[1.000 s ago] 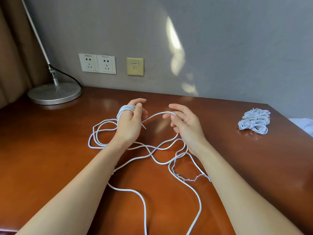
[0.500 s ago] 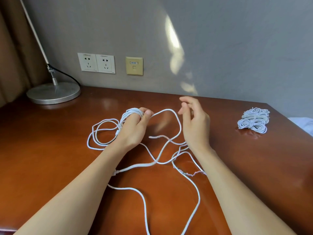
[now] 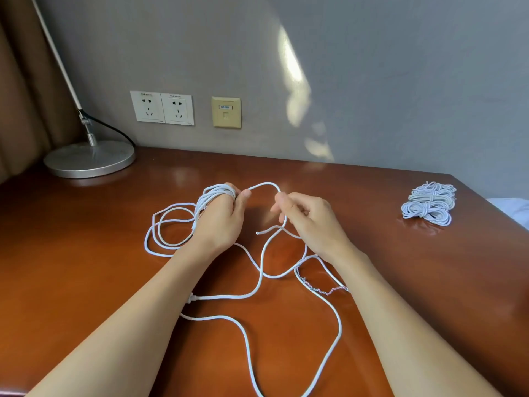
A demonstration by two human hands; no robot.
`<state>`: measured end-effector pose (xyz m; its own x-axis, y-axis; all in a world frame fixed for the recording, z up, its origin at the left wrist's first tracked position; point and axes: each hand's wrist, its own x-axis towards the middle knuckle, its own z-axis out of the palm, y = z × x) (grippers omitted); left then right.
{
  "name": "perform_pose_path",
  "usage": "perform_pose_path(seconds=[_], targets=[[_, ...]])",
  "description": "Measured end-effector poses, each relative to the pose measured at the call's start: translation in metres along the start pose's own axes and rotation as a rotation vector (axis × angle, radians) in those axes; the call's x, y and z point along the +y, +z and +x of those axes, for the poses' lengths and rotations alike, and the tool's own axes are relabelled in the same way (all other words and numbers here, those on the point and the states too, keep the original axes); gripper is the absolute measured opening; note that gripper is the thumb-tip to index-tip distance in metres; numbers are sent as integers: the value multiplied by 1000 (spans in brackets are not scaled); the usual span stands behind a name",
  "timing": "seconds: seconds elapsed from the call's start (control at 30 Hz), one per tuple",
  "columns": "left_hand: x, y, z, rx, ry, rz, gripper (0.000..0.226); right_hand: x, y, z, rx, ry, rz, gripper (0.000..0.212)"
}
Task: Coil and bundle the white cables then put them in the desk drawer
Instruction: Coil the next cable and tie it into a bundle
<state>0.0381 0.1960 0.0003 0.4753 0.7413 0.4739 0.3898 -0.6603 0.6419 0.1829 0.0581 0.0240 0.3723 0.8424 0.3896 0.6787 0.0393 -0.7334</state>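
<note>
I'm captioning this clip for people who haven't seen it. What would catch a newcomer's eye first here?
First, the two bare hands at the centre: the left hand has white cable wound around its fingers, and the right hand pinches the strand arching between them. Loose cable sprawls over the glossy wooden desk. A finished bundle lies at the far right.

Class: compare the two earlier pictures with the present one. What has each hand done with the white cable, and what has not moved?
The right hand, open beside the cable a second ago, has closed and now pinches the white cable, feeding an arch of it towards the left hand. The left hand has turned slightly, and the coil around its fingers looks thicker. The finished bundle, lamp base and desk stayed put.
</note>
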Motion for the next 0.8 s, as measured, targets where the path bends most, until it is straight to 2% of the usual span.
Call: perform_pose_path(seconds=[0.07,0.13,0.27,0.37,0.53,0.67,0.8], targets=[[-1,0,0,-40,-16,-10,36,0,1,0,-36,-42,-6,25],[-1,-1,0,-64,-46,-17,37,1,2,1,-24,-55,-38,20],[2,-2,0,-58,-117,-9,47,1,3,4,71,-31,9,22],[4,-3,-1,-44,-138,12,52,-3,2,3,112,-19,149,23],[3,-3,-2,-14,-182,-44,58,-5,-2,5,26,81,397,22],[6,-5,-5,-4,-186,-107,57,-4,-2,5,48,108,429,19],[10,-5,-9,-74,-179,-149,62,-4,1,4,98,104,373,21]])
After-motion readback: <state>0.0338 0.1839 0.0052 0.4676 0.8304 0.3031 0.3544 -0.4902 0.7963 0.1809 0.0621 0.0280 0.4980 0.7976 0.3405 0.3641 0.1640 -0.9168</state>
